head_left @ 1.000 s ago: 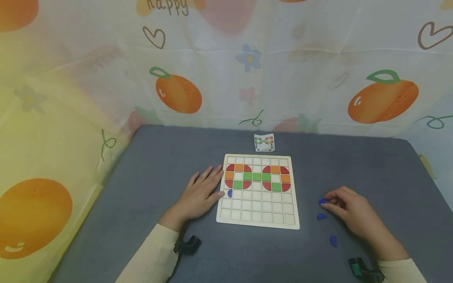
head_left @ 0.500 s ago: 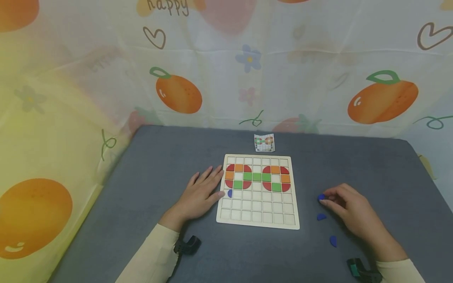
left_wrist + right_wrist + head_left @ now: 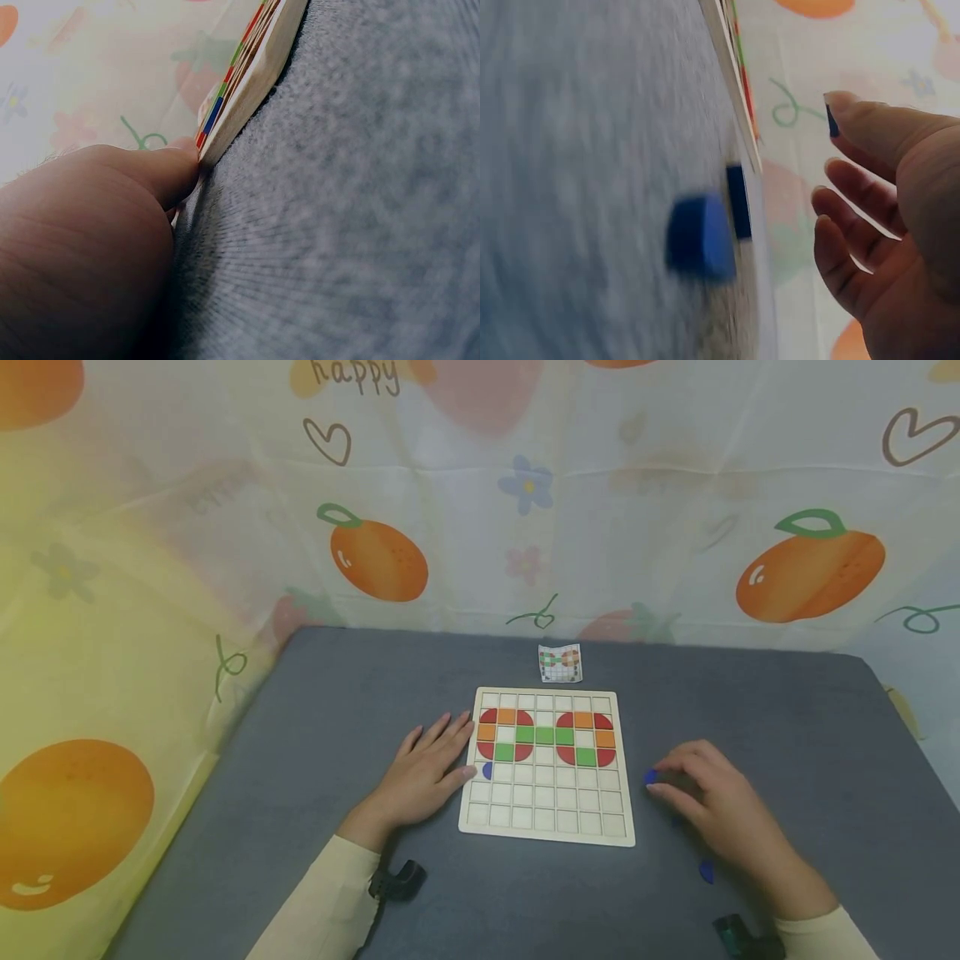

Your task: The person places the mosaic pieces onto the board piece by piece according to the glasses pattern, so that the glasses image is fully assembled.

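Between thumb and forefinger, my right hand (image 3: 716, 806) pinches a small blue quarter-round tile (image 3: 650, 777), just off the right side of the board. The tile's dark edge shows in the right wrist view. My left hand (image 3: 420, 777) lies with fingers spread along the left edge of the cream grid board (image 3: 544, 837), thumb tip on its rim. Red, orange and green tiles fill two ring shapes joined by a green bar (image 3: 544, 735). A single blue tile (image 3: 487, 770) sits below the left ring.
A loose blue tile (image 3: 707, 872) lies on the grey tabletop (image 3: 360, 677) near my right wrist. The right wrist view shows a second blue tile (image 3: 738, 201) beyond the nearer one. A small pattern card (image 3: 560, 663) lies behind the board.
My right hand has moved left toward the board, carrying the pinched blue tile. It now covers one loose tile in the head view. My left hand stays in place.
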A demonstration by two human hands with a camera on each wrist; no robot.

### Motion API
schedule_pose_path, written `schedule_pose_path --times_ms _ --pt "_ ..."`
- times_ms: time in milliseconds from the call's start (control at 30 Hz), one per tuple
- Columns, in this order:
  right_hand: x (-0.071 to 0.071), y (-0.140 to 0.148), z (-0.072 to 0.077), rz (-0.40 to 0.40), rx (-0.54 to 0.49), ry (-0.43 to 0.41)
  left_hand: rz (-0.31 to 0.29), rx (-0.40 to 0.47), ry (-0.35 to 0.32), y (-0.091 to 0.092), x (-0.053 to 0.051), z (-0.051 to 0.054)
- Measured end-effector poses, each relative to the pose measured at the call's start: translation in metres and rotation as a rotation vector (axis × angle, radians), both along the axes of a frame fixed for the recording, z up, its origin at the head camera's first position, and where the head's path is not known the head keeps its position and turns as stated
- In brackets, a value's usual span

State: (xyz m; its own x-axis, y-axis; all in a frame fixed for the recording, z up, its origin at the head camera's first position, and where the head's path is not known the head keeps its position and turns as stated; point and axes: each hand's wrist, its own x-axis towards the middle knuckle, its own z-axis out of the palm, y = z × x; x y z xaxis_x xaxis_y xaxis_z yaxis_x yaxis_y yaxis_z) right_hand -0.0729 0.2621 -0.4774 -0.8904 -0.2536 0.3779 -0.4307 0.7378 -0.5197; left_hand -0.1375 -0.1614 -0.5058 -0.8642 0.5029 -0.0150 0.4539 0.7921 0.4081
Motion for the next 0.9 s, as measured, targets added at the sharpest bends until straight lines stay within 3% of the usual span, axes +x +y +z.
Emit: schedule_pose_path --times_ms 267,533,900 --pt "-0.004 -0.025 0.002 0.080 0.027 -0.008 0.000 -0.001 -0.004 0.000 0.000 0.000" --pt "-0.010 -0.062 0.008 0.176 0.029 -0.105 0.002 0.001 -0.002 0.000 0.000 0.001" --pt "-0.016 -0.119 0.005 0.280 0.031 -0.099 -0.002 0.001 0.004 -0.001 0.000 0.001"
